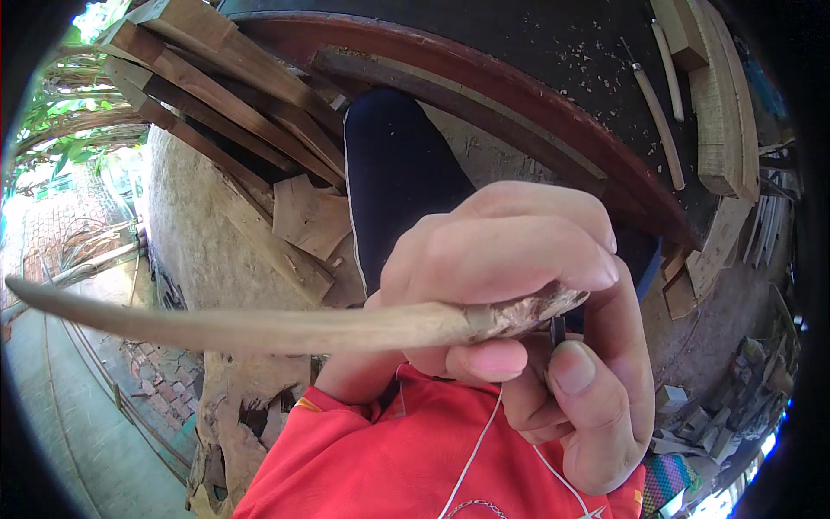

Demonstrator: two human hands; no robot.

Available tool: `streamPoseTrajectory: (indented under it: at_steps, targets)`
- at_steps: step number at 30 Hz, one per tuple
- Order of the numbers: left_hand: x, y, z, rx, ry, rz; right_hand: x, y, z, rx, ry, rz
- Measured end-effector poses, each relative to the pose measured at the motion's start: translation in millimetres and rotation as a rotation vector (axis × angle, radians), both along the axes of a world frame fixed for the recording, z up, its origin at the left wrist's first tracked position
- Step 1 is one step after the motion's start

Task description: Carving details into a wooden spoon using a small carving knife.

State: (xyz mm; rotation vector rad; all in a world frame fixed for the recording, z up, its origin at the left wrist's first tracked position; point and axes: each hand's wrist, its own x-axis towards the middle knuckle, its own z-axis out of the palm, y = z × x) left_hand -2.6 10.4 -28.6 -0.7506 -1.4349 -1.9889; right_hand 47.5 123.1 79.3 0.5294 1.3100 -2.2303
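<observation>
A long, tapered, slightly curved piece of wood (242, 330) stretches across from the left, close to the camera. My left hand (501, 251) is closed around its thick end, fingers over the top and thumb beneath. That end looks rough and freshly cut, with pale and reddish-brown patches. My right hand (605, 406) pinches a narrow dark metal blade (558, 330) between thumb and fingers. The blade's tip is right at the underside of the cut end; whether it touches cannot be told. Any handle of the blade is hidden in my right hand.
Beyond my knees, a dark bench top (519, 43) with a curved reddish edge carries scattered shavings. A thin wooden-handled tool (660, 130) and another pale handle (667, 73) lie there, near a thick wood block (722, 130). Planks (216, 91) are stacked at the far left.
</observation>
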Motion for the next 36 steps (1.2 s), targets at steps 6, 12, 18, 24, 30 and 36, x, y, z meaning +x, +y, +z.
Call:
streamPoseTrajectory:
  at_steps: [6,12,18,24,30,36]
  targets:
    - [-1,1,1,-0.020,0.011,0.023,-1,2,-6,-0.077,0.032,0.050]
    - [-4,0,0,-0.053,0.042,0.054,-2,2,-5,-0.042,0.004,0.074]
    - [-12,-1,1,-0.097,0.137,0.119,1,4,-8,-0.063,-0.062,0.000]
    - [-17,-3,1,-0.118,0.231,0.111,0,6,-8,-0.189,-0.084,-0.036]
    - [-10,-10,5,-0.174,0.131,0.075,3,10,-10,-0.160,0.000,0.020]
    - [-7,-18,8,-0.253,0.108,0.031,12,11,-11,0.078,0.023,0.114]
